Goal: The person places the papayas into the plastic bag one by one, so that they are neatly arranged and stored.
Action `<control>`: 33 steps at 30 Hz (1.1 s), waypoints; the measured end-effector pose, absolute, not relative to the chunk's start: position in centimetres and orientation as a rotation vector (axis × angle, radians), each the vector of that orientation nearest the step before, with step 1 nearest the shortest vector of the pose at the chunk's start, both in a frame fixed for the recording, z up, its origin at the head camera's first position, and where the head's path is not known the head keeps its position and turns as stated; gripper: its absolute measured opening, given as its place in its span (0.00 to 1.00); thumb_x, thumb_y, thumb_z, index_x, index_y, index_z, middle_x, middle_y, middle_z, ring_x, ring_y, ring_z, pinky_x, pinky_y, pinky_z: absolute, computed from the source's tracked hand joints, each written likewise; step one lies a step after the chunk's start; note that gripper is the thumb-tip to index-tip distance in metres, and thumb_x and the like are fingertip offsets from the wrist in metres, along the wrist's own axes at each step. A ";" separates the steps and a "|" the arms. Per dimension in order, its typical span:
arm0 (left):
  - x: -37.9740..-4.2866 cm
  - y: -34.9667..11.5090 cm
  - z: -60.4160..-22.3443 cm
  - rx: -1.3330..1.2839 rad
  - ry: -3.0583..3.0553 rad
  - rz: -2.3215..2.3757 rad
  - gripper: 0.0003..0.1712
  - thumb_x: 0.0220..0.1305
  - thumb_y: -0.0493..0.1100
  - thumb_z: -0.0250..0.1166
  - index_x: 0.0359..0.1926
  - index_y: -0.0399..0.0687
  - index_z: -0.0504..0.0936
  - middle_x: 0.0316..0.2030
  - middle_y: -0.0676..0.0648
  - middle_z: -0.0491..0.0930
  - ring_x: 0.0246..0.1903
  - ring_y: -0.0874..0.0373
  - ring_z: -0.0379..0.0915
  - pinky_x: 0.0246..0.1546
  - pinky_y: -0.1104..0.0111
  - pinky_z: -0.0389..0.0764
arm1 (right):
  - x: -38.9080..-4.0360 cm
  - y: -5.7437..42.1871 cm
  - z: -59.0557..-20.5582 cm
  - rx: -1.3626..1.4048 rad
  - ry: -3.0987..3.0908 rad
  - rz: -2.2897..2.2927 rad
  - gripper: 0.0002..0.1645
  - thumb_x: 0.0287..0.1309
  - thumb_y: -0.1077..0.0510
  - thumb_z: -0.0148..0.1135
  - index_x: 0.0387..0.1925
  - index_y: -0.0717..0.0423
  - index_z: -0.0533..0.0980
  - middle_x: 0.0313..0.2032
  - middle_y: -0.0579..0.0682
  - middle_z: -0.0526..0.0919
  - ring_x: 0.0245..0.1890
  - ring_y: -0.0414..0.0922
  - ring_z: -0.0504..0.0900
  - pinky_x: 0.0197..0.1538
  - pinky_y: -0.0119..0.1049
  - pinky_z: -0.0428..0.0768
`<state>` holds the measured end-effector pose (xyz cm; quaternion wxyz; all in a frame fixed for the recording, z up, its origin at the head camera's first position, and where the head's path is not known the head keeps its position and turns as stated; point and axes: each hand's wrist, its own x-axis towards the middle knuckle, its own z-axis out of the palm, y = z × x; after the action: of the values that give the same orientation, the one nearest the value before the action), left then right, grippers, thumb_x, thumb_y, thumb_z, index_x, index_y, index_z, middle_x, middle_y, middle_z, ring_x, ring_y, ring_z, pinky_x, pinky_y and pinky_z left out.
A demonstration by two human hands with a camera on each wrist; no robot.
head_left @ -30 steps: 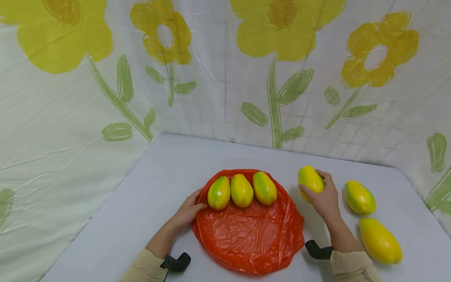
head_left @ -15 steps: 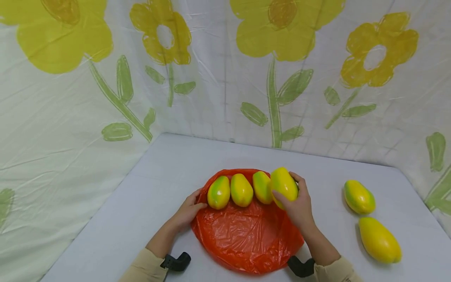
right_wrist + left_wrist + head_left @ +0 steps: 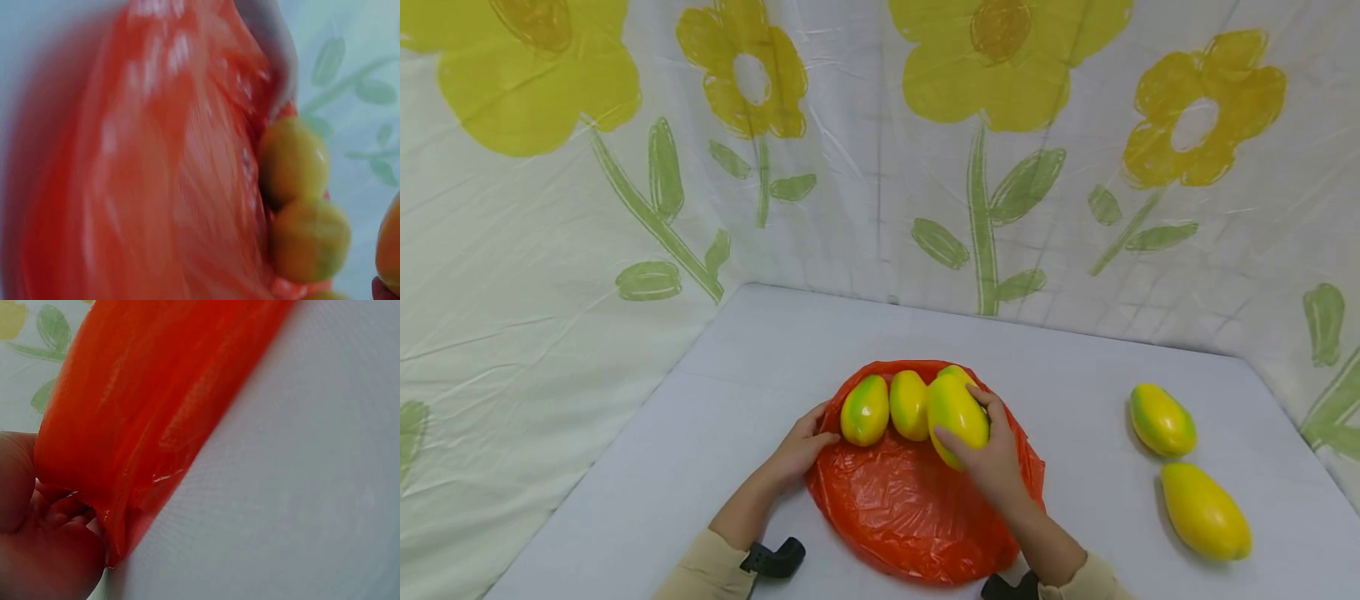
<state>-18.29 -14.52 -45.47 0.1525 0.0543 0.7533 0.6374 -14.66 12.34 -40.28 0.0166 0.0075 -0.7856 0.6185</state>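
Note:
A red plastic bag point(image 3: 910, 508) lies spread on the table with its rim turned up. Three yellow-green papayas rest in a row along its far side: the left one point(image 3: 865, 410), the middle one point(image 3: 908, 406), and a third point(image 3: 953, 372) mostly hidden. My left hand point(image 3: 801, 454) pinches the bag's left rim; the left wrist view shows the thumb and curled fingers at the red plastic point(image 3: 144, 406). Over the bag, my right hand point(image 3: 996, 458) grips another papaya point(image 3: 955, 412), in front of the third one. The right wrist view catches only an edge of that held papaya point(image 3: 390, 247).
Two more papayas lie on the right of the white table: one farther back point(image 3: 1162, 419) and a larger one point(image 3: 1206, 511) nearer. A white curtain point(image 3: 850, 208) printed with yellow flowers hangs behind and left of the table.
My right hand has carried the papaya leftward from beside the bag to above it, partly covering the third papaya. The left hand keeps its place at the rim.

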 end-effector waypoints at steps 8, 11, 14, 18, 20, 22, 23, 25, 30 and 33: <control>-18.2 -14.5 -45.4 0.153 2.181 1.814 0.31 0.65 0.37 0.50 0.69 0.46 0.56 0.66 0.38 0.62 0.55 0.50 0.71 0.48 0.60 0.81 | -13.6 9.8 -40.8 0.057 -2.489 1.963 0.45 0.47 0.51 0.69 0.64 0.40 0.57 0.57 0.52 0.65 0.49 0.50 0.68 0.43 0.37 0.82; -18.2 -14.6 -45.4 0.158 2.193 1.804 0.31 0.65 0.37 0.50 0.69 0.46 0.56 0.65 0.38 0.62 0.53 0.50 0.72 0.48 0.60 0.81 | -13.3 8.9 -41.2 0.045 -2.524 1.964 0.44 0.46 0.48 0.69 0.63 0.40 0.58 0.57 0.53 0.65 0.49 0.50 0.69 0.42 0.38 0.82; -18.2 -14.6 -45.6 0.151 2.198 1.804 0.31 0.65 0.36 0.51 0.68 0.47 0.58 0.64 0.39 0.64 0.52 0.51 0.72 0.48 0.61 0.81 | -13.0 8.0 -41.5 0.034 -2.573 1.966 0.43 0.46 0.45 0.69 0.63 0.39 0.59 0.58 0.53 0.65 0.50 0.51 0.69 0.43 0.40 0.82; -18.2 -14.6 -45.6 0.148 2.185 1.817 0.30 0.65 0.36 0.51 0.68 0.50 0.60 0.63 0.40 0.67 0.49 0.53 0.74 0.47 0.62 0.81 | -12.5 7.0 -41.8 0.051 -2.607 2.037 0.44 0.46 0.43 0.68 0.63 0.40 0.57 0.59 0.53 0.63 0.50 0.51 0.69 0.45 0.41 0.81; -18.1 -14.6 -45.6 0.159 2.177 1.815 0.30 0.65 0.37 0.51 0.68 0.50 0.59 0.63 0.41 0.67 0.49 0.53 0.75 0.47 0.62 0.81 | -12.3 6.5 -42.0 0.071 -2.623 2.068 0.45 0.46 0.43 0.68 0.64 0.42 0.56 0.60 0.53 0.63 0.51 0.51 0.68 0.46 0.43 0.80; -18.0 -14.6 -45.5 0.167 2.171 1.812 0.30 0.65 0.37 0.51 0.68 0.51 0.58 0.63 0.41 0.66 0.49 0.54 0.75 0.48 0.62 0.81 | -12.1 6.1 -42.3 0.098 -2.646 2.078 0.46 0.46 0.43 0.68 0.64 0.43 0.56 0.60 0.53 0.63 0.51 0.51 0.68 0.47 0.43 0.80; -18.0 -14.6 -45.5 0.170 2.170 1.813 0.30 0.65 0.37 0.51 0.68 0.51 0.58 0.64 0.41 0.66 0.49 0.54 0.74 0.48 0.62 0.81 | -12.0 5.9 -42.4 0.112 -2.656 2.084 0.46 0.46 0.43 0.68 0.64 0.43 0.55 0.59 0.53 0.63 0.51 0.50 0.68 0.47 0.44 0.80; -18.0 -14.7 -45.4 0.169 2.171 1.813 0.31 0.65 0.38 0.52 0.69 0.51 0.58 0.64 0.42 0.65 0.49 0.54 0.75 0.48 0.62 0.81 | -11.8 5.6 -42.7 0.132 -2.675 2.083 0.46 0.44 0.43 0.69 0.63 0.43 0.56 0.59 0.51 0.64 0.51 0.50 0.68 0.48 0.45 0.79; -18.0 -14.7 -45.5 0.156 2.184 1.814 0.31 0.65 0.38 0.52 0.68 0.51 0.58 0.64 0.42 0.66 0.49 0.54 0.75 0.48 0.62 0.81 | -11.5 5.0 -43.3 0.132 -2.708 2.089 0.45 0.45 0.42 0.69 0.62 0.43 0.57 0.59 0.50 0.65 0.51 0.48 0.68 0.51 0.49 0.78; -18.1 -14.6 -45.5 0.141 2.197 1.805 0.30 0.65 0.38 0.52 0.68 0.51 0.59 0.64 0.43 0.66 0.51 0.53 0.74 0.49 0.62 0.80 | -11.3 4.7 -43.4 0.130 -2.707 2.123 0.44 0.48 0.43 0.67 0.63 0.45 0.56 0.60 0.50 0.63 0.51 0.48 0.67 0.52 0.49 0.76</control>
<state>-18.10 -14.63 -45.55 0.1471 0.0489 0.7633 0.6271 -11.27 4.73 -43.38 -0.1499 0.0373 -0.7773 0.6098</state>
